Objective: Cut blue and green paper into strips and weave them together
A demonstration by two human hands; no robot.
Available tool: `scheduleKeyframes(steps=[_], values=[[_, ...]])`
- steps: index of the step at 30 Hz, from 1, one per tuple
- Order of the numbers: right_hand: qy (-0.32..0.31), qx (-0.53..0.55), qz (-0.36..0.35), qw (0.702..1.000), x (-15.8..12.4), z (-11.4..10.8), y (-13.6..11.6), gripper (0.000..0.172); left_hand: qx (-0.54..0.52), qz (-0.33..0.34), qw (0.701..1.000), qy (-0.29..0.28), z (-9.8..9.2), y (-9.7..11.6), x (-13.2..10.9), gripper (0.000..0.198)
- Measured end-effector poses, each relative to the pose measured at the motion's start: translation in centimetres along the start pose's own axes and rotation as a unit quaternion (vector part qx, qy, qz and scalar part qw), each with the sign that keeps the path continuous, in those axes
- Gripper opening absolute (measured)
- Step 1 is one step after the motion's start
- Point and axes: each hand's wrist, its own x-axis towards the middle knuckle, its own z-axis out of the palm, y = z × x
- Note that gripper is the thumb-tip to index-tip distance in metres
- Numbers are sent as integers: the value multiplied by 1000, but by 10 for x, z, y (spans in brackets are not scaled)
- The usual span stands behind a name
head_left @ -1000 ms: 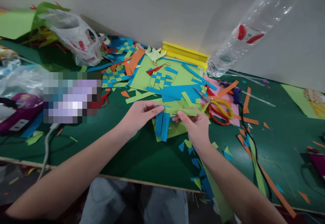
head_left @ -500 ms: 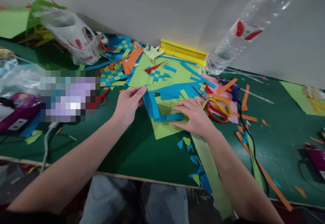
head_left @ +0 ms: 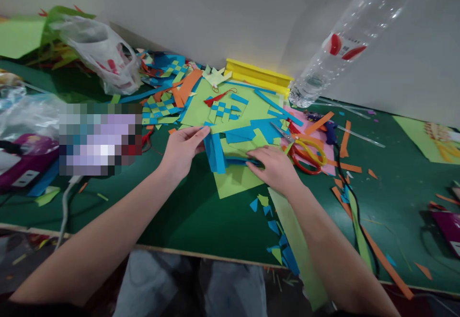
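Note:
My left hand (head_left: pixel 182 150) pinches the upper end of some folded blue paper strips (head_left: pixel 215 155), thumb on top. A blue paper strip (head_left: pixel 235 161) runs crosswise from their lower part towards my right hand (head_left: pixel 277 166). The thumb and fingers of that hand close round its right end, partly hiding it. Beneath both lies a light green paper sheet (head_left: pixel 233 185). Wider blue paper (head_left: pixel 239 134) with green pieces is just beyond. Close to my right hand are scissors (head_left: pixel 307 154) with red and yellow handles.
Woven blue-green paper pieces (head_left: pixel 223 110) and a red tassel (head_left: pixel 215 99) lie behind the hands. A yellow plastic holder (head_left: pixel 258 75) and a clear bottle (head_left: pixel 334 58) stand by the wall. A glue gun (head_left: pixel 328 132) trails a black cord at right; a bagged cup (head_left: pixel 104 53) stands left.
My right hand's fingers have come together on the crosswise blue strip, whose right end has lifted and turned. My left hand keeps its pinch, nearly in place.

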Motion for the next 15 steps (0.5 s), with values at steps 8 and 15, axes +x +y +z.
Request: scheduleKeyframes(steps=[8,15], values=[[206,153,121,959,-2,-4,-5,17,-14,1,1000,-1,1,1,-1,28],[277,400,249,837,0,4,-1,18,-2,-22,1000,-2,1,2,-1,30]])
